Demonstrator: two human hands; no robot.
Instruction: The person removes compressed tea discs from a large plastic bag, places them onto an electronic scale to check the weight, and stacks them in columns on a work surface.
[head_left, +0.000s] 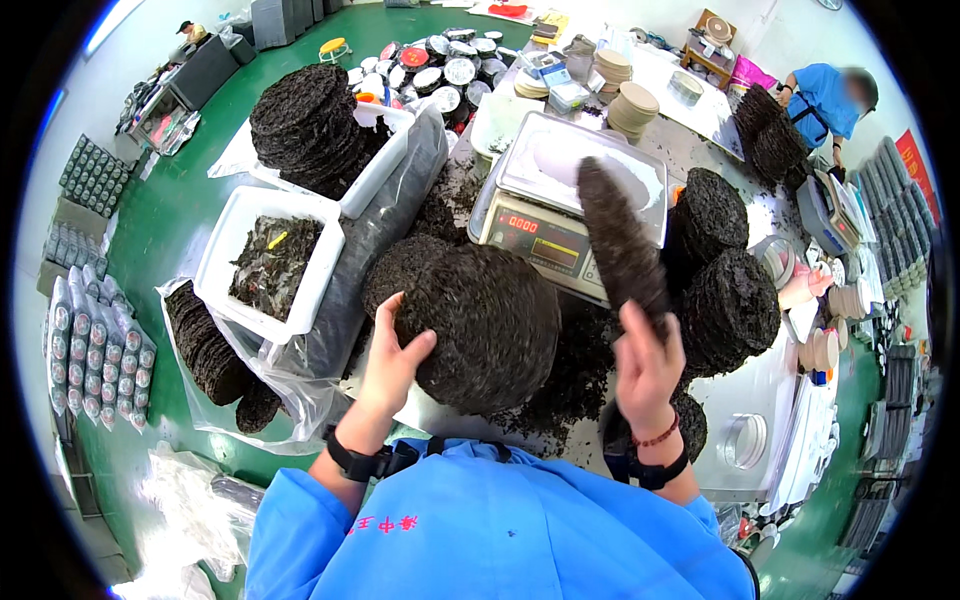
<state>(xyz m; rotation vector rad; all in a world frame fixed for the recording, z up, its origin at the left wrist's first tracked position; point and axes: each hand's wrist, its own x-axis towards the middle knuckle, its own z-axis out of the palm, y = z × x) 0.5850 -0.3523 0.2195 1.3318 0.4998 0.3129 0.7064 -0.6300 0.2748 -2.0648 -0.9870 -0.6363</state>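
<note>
My left hand (386, 368) is at the left edge of a stack of round dark dried seaweed cakes (490, 330). Its thumb lies against the near cake's face, with the fingers around the edge. A single dried seaweed cake (622, 235) stands nearly edge-on in my right hand (648, 375), blurred and tilted in front of the scale's right side. The scale (540, 235) sits just beyond the stack, its white pan (545, 160) bearing nothing that I can see. Dark crumbs lie on the table between my hands.
More seaweed stacks (725, 310) stand to the right, and a tall one (305, 125) at the far left. Left of the scale is a white bin (220, 265) of scraps. Pale round discs (632, 108) are piled behind. A co-worker in blue (825, 100) is at far right.
</note>
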